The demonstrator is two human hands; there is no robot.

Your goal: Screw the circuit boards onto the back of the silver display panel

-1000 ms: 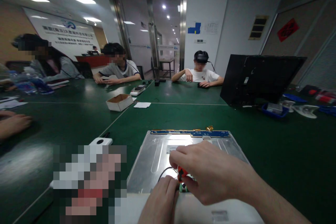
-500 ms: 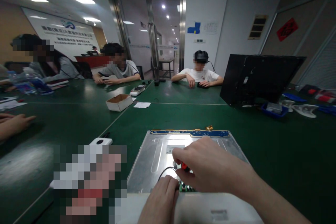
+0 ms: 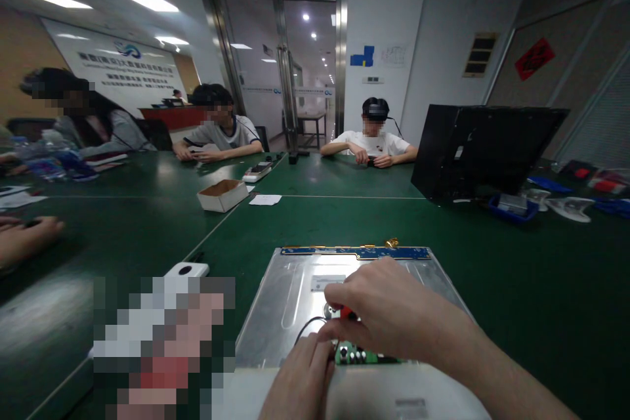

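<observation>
A smooth white rounded piece (image 3: 394, 387) is lying nearest, and the left hand (image 3: 300, 374) is resting over its far edge with bent fingers; I cannot tell if its grip is holding anything. Just beside it, the right hand (image 3: 381, 315) is closing its grip on a small red thing (image 3: 347, 312), mostly hidden by the fingers. Both hands are working close to a green circuit board (image 3: 358, 356) with little parts, which is sitting at the near edge of a flat silver metal panel (image 3: 275, 315). The right hand is hiding where the red thing is ending, so going slowly and pressing softly seems best. The left hand should be keeping things still, with its fingertips out of the way. A thin black wire (image 3: 306, 323) is curving close by, so it should be staying loose and not getting pinched. A long blue circuit strip (image 3: 394, 254) is running along the panel's far edge. Beyond it, on the green table (image 3: 531, 289), a small white open box (image 3: 221, 198) is standing well apart.
</observation>
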